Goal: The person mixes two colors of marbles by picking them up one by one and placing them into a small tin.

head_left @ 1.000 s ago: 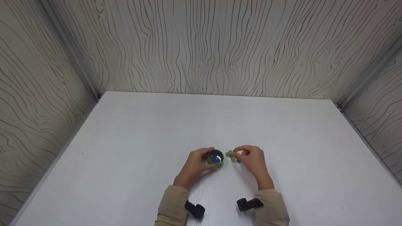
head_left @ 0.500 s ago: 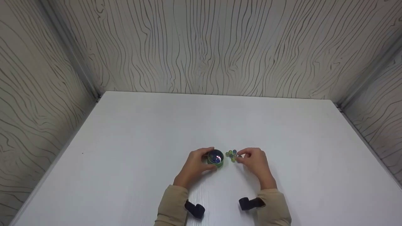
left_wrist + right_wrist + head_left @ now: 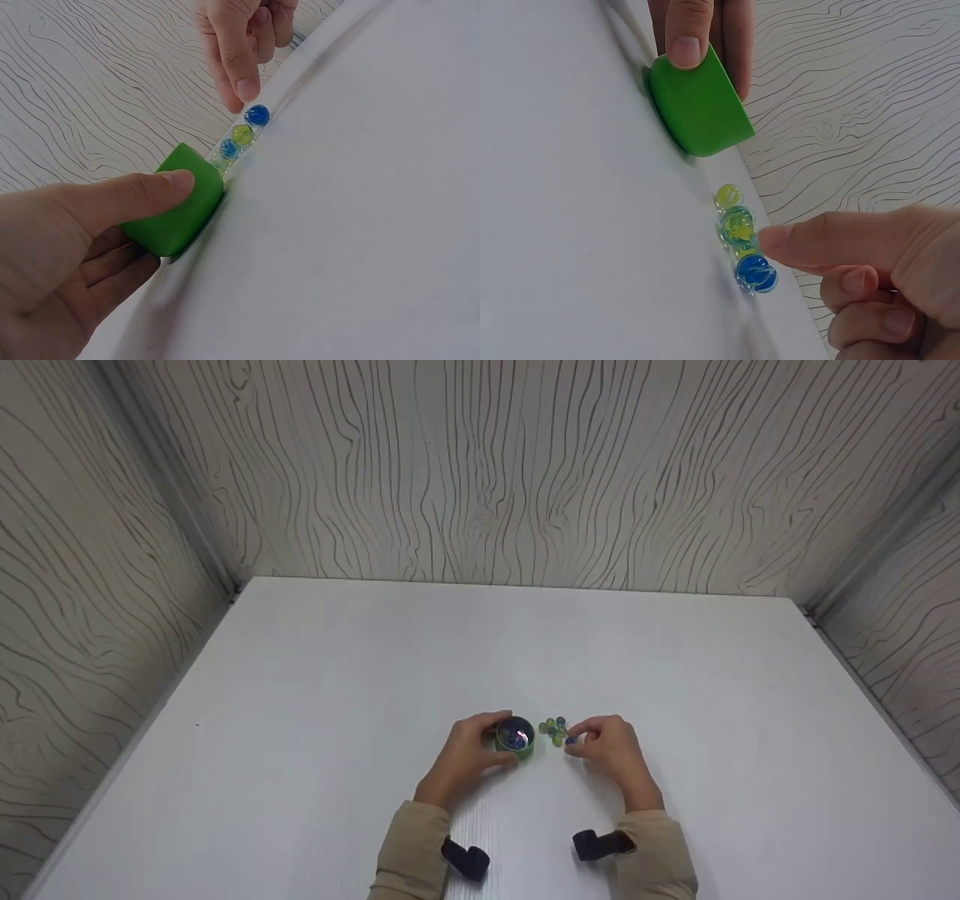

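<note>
Right now your left hand (image 3: 463,750) grips the green cup (image 3: 515,756), thumb (image 3: 178,182) flat on the side nearest you and the fingers round the far side, spread just as wide as the cup. The cup stands upright on the white table (image 3: 315,697), mouth up, with blue marbles (image 3: 517,741) lying inside.

Just to the right of it sits a small cluster of marbles (image 3: 553,730), blue, green and yellow-green, close together on the table, with a narrow gap between them and the cup. Your right hand (image 3: 615,754) is at the right edge of that cluster, index finger and thumb held narrowly apart, the other fingers curled under. A blue marble (image 3: 571,741) shows between those two tips in the head view; you can't tell whether they pinch it or are only just beside it.

Both of your arms wear tan sleeves (image 3: 409,851), each with a black wrist camera (image 3: 469,862) poking inward. Beyond the table's far edge rises a pale wall (image 3: 480,472) with dark wood-grain lines.
</note>
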Demonstrator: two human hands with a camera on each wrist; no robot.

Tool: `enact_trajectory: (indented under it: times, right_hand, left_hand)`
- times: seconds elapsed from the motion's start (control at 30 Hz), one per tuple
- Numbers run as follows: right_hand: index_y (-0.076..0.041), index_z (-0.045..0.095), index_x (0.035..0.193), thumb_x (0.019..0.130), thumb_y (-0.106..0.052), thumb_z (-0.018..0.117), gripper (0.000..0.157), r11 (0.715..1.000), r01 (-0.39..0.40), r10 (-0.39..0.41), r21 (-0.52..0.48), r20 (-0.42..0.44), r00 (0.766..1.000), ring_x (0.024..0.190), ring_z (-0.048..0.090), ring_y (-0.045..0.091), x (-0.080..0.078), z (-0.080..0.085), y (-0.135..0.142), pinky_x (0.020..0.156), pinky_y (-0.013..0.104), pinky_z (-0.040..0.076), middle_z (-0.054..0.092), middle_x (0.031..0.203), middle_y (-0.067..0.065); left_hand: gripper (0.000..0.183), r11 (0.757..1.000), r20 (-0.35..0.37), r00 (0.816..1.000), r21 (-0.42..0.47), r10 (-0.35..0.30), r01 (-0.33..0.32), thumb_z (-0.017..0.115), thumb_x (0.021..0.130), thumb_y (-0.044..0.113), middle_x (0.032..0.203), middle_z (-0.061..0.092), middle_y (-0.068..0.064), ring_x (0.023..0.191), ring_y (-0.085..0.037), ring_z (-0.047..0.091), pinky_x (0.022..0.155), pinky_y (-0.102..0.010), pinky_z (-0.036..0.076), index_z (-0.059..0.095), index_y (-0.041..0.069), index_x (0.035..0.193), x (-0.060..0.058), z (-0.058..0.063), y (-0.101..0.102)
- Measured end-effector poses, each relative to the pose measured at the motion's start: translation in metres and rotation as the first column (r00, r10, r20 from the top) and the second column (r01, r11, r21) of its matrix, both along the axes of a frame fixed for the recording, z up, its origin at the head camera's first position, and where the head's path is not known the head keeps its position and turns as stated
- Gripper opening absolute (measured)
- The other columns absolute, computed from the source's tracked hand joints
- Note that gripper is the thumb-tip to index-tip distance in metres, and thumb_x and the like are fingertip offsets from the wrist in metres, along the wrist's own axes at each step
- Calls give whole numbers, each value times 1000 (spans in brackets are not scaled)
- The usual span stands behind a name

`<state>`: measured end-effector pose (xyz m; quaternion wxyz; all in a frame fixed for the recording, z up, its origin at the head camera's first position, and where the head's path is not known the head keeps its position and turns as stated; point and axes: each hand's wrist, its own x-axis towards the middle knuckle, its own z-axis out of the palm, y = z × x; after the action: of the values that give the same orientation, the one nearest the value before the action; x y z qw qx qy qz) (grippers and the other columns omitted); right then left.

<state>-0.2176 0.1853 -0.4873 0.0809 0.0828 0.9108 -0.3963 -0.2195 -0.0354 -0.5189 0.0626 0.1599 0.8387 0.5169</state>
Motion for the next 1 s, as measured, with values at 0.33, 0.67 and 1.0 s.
enact_trajectory:
  times: [0.33, 0.67, 1.0]
  right_hand:
    - [0, 75, 93, 76, -2, 73, 17, 999, -23, 24, 31, -50, 998, 58, 38, 12, 0, -2, 1, 58, 22, 32, 38, 56, -4]
    - [-1, 75, 91, 77, -1, 72, 15, 999, -18, 20, 29, -58, 998, 61, 41, 12, 0, -5, 1, 59, 22, 34, 42, 58, -4]
    - [-1, 76, 89, 77, 0, 71, 13, 999, -9, 11, 34, -57, 998, 66, 45, 14, 1, -6, 2, 61, 22, 35, 56, 69, 2]
  left_hand:
    - [63, 999, -33, 999, -41, -12, 10, 80, 75, 8, 131, 62, -18, 125, -31, 58, 110, -40, 47, 55, 0, 132, -1, -2, 0]
    - [62, 999, -34, 999, -48, -7, 6, 80, 76, 8, 131, 62, -18, 124, -31, 59, 110, -42, 47, 55, 1, 132, -1, -1, -1]
    - [62, 999, -26, 1000, -42, -8, 7, 79, 76, 8, 131, 62, -18, 125, -31, 58, 111, -42, 46, 55, 1, 133, -1, -1, 0]
